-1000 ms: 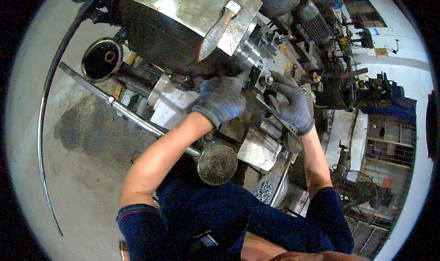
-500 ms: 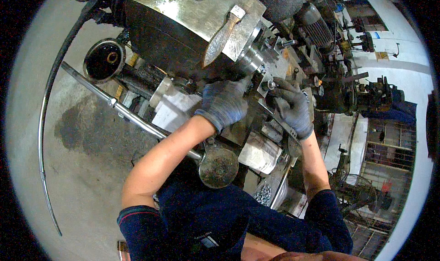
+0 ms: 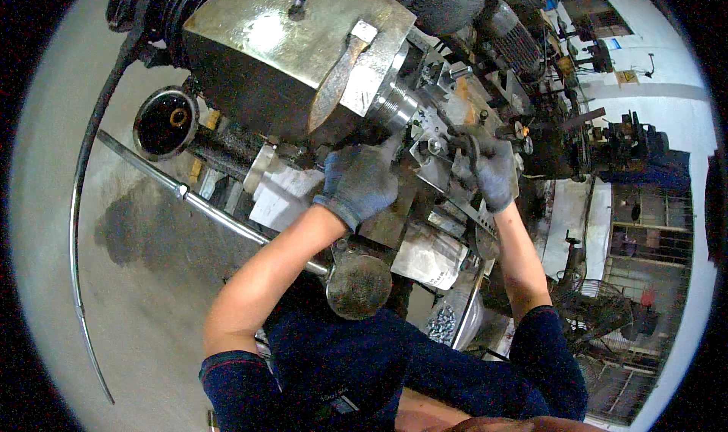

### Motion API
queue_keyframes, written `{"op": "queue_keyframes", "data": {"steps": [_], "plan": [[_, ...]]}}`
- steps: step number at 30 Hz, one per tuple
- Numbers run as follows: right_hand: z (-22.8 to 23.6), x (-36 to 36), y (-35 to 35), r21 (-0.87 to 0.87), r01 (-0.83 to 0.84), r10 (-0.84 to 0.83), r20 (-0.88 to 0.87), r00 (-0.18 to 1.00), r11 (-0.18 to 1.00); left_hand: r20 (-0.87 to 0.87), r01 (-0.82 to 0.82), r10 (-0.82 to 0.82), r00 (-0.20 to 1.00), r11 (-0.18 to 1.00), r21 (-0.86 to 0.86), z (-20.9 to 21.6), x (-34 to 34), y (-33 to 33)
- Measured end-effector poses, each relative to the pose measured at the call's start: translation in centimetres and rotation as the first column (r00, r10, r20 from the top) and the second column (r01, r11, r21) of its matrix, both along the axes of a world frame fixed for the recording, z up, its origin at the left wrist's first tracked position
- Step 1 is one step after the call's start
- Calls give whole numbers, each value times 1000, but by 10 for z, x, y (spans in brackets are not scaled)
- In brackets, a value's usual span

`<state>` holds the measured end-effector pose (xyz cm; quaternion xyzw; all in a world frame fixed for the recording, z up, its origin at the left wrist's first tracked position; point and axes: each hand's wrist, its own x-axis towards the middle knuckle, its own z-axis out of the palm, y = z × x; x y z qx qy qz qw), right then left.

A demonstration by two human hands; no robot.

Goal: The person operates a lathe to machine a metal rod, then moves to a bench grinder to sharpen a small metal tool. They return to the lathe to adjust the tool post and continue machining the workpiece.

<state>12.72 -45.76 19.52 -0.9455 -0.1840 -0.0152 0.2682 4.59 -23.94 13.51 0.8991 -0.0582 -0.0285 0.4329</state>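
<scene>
Both my hands wear grey-blue work gloves at a lathe-like machine. My left hand [image 3: 360, 180] is closed just below the threaded metal spindle [image 3: 394, 104], its fingertips pointing at the spindle's end. What those fingers hold, if anything, is hidden. To the right, my right hand [image 3: 489, 168] is beside a metal tool block [image 3: 434, 147] with a round bolt on top. Its fingers are curled, and I cannot make out what is in them. A file-like tool with a worn, tapered handle [image 3: 337, 79] lies on the metal headstock cover [image 3: 265, 30].
A long metal bar [image 3: 220, 216] slants across the left toward a round dish-like plate [image 3: 359, 284] near my body. A white paper bag [image 3: 431, 255] and a clear bag of small metal parts [image 3: 444, 322] lie below my hands. Motors [image 3: 512, 42] stand behind; a fan [image 3: 595, 311] is at right.
The view has shifted slightly, so the machine sits further left. My left hand has drawn back a little from the spindle's end; my right hand has moved slightly away from the tool block.
</scene>
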Motion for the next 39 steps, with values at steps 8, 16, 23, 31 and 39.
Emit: {"op": "queue_keyframes", "data": {"steps": [8, 16, 23, 31, 39], "plan": [[13, 28, 16, -54, -239, 242, 53, 969, 970, 176, -7, -46, 983, 957, 289, 10, -18, 0], [26, -7, 22, -172, -572, 569, -72, 819, 802, 245, -146, 109, 963, 980, 137, 13, -16, -10], [25, 0, 23, -131, -473, 475, -17, 880, 871, 454, -207, 113, 884, 965, 162, 7, -8, -19], [22, -8, -2, -81, -285, 289, 56, 956, 955, 435, -177, 80, 897, 967, 186, 6, -7, -19], [14, -17, -9, -137, -261, 261, -18, 965, 956, 383, -109, 34, 923, 978, 177, 10, -7, -15]]}}
